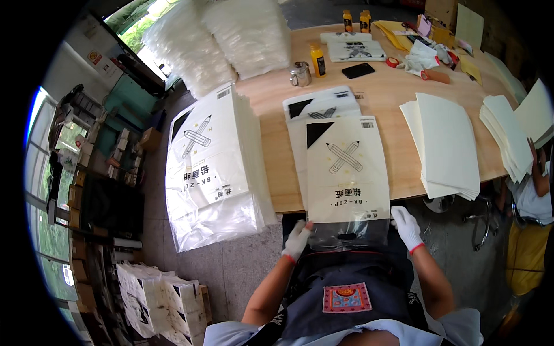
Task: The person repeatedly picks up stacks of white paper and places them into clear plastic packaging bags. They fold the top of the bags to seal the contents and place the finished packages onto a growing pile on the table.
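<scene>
A clear plastic bag of drawing paper (pixel 345 170), printed with crossed pencils and a black corner, lies in front of me. Its see-through end (pixel 349 232) hangs past the table's near edge. My left hand (pixel 296 241), in a white glove, has its fingers closed at the left side of that loose end. At the opposite side my right hand (pixel 407 228), also gloved, is beside the bag's lower right corner with fingers stretched out. More printed bags (pixel 295 130) lie partly hidden under this one.
Left stands a tall stack of filled bags (pixel 199 150). Loose white paper piles (pixel 447 147) lie to the right. Farther back are a metal cup (pixel 300 75), an orange bottle (pixel 318 60), a phone (pixel 358 71) and bundled plastic (pixel 248 34). A seated person's arm (pixel 538 173) shows far right.
</scene>
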